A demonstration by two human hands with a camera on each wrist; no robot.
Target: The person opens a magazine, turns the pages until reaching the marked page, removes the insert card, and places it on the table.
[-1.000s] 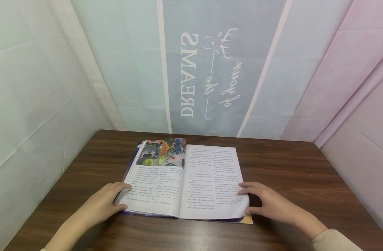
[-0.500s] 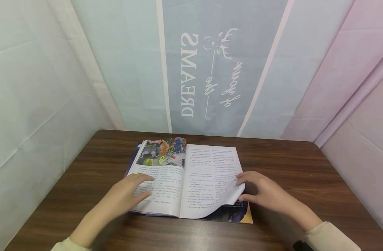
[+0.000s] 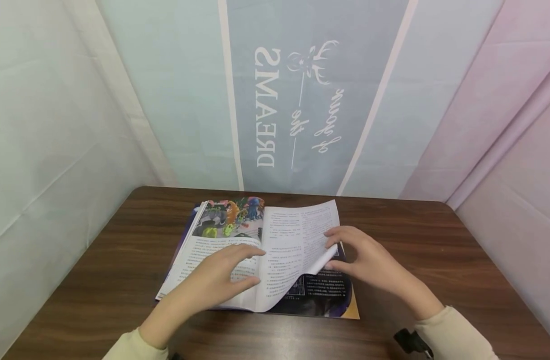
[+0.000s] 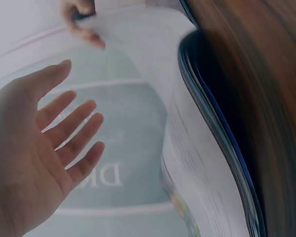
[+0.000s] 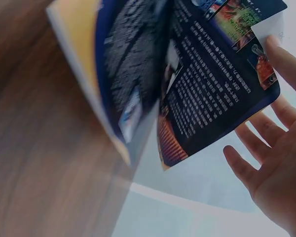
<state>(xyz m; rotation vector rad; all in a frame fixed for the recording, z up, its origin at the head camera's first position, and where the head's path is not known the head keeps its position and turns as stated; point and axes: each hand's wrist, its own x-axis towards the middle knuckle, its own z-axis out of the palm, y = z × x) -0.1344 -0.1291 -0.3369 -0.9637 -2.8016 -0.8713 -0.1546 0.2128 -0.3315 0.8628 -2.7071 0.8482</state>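
Observation:
An open magazine [image 3: 189, 255] lies on the table, a colour illustration [image 3: 234, 220] at the top of its left-hand page. My right hand [image 3: 365, 257] pinches the outer edge of the right-hand page [image 3: 284, 250], whose lower corner is lifted and curled over. Beneath it shows a dark page [image 3: 320, 295] with white text. In the right wrist view, my thumb is against the lifted page's dark printed side [image 5: 207, 84]. My left hand [image 3: 211, 277] is over the lower left-hand page near the spine; in the left wrist view its fingers are spread and hold nothing.
The dark wood-grain table [image 3: 99, 270] extends on both sides of the magazine. A fabric backdrop [image 3: 193, 100] with lettering rises behind the table's far edge, and pale cloth walls [image 3: 40, 125] stand at the sides.
My right hand has lifted the page's lower right corner and brought it up and leftward, uncovering the dark page. My left hand has left the magazine's left edge and moved right toward the spine.

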